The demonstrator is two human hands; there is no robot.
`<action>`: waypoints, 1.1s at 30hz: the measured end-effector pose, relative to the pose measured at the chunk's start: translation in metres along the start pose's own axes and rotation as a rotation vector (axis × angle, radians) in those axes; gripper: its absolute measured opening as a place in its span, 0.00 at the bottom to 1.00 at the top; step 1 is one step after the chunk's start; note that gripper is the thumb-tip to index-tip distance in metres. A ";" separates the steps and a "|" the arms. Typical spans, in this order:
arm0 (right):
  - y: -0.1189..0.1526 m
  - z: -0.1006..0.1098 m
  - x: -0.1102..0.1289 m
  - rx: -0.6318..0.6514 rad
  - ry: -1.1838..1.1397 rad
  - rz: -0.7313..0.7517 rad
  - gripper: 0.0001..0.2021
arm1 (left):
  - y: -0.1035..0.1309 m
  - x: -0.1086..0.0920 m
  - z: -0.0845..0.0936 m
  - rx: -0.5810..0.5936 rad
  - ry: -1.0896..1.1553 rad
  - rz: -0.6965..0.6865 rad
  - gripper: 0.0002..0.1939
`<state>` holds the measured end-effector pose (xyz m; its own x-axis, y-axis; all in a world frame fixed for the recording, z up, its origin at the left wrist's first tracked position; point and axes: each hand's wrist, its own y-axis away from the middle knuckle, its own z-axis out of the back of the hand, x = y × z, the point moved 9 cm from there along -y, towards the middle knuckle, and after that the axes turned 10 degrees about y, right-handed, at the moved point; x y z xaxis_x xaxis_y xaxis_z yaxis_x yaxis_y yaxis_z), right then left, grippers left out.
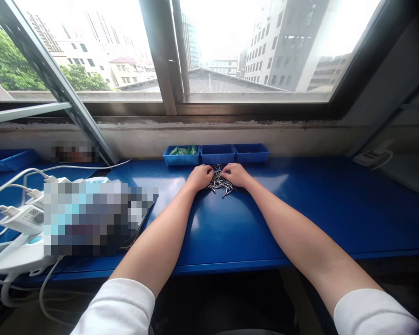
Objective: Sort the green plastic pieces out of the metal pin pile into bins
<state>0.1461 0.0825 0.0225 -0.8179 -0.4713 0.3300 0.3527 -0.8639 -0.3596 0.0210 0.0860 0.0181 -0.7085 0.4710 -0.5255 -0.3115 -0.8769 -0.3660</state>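
Observation:
A loose pile of small silvery metal pieces, which look like screws or bolts (226,185), lies on the blue tabletop (226,232). At the pile's left edge is my left hand (200,177), its fingers curled and closed against the pieces. My right hand (237,175) reaches in from the other side, thumb and fingers pinched together over the pile. Whatever either hand grips is too small to make out. Just behind the hands stand three blue bins in a row: a left bin (181,161) with green items, a middle bin (217,160) and a right bin (251,158).
On the left, a white power strip (19,253) carries chargers (28,218) and cables. Beside it is a blurred-out object (91,218). A metal shelf post (87,125) rises at the back left, near another blue tray (10,159). A window spans the back.

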 end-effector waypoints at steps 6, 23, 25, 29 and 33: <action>0.004 0.000 0.010 0.021 0.086 0.063 0.07 | 0.001 -0.003 0.002 -0.002 0.002 -0.010 0.16; 0.004 0.023 0.008 -0.238 -0.223 0.009 0.15 | 0.010 -0.031 0.013 -0.093 0.024 -0.110 0.15; 0.005 0.026 0.006 -0.264 -0.276 -0.024 0.11 | 0.011 -0.036 0.013 -0.079 0.026 -0.141 0.15; 0.005 0.026 -0.002 -0.284 -0.434 -0.111 0.06 | 0.010 -0.037 0.012 -0.063 0.033 -0.142 0.15; 0.002 0.018 -0.007 -0.231 -0.614 -0.146 0.08 | 0.008 -0.036 0.014 -0.098 0.028 -0.166 0.15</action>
<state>0.1611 0.0805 0.0353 -0.4185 -0.4267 0.8018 0.0960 -0.8986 -0.4281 0.0352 0.0607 0.0444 -0.6343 0.6124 -0.4718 -0.3587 -0.7738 -0.5221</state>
